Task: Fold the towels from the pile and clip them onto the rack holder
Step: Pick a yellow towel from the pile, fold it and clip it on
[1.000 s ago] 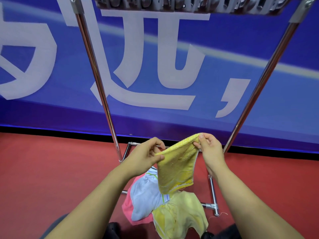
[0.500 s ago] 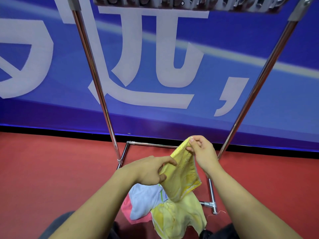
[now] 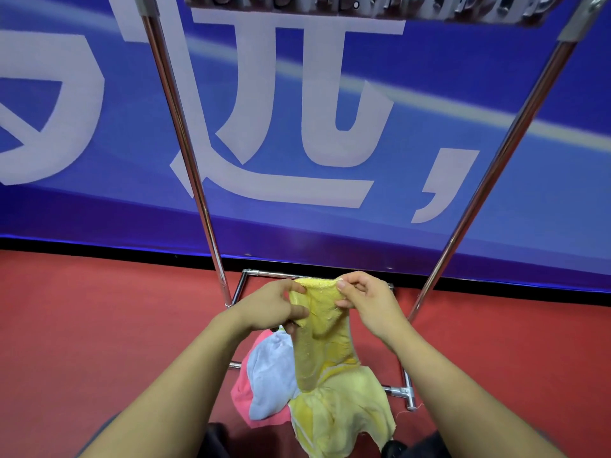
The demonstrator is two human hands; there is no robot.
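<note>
Since half a second ago: left hand (image 3: 271,309) has risen to the yellow towel's (image 3: 322,328) top edge, now pinching it beside the right hand (image 3: 367,300), which also pinches that edge. Towel hangs narrow between the rack (image 3: 185,153) uprights, above the pile: pale blue towel (image 3: 269,375), pink towel (image 3: 241,396), pale yellow towel (image 3: 344,414), on red floor (image 3: 99,325).
</note>
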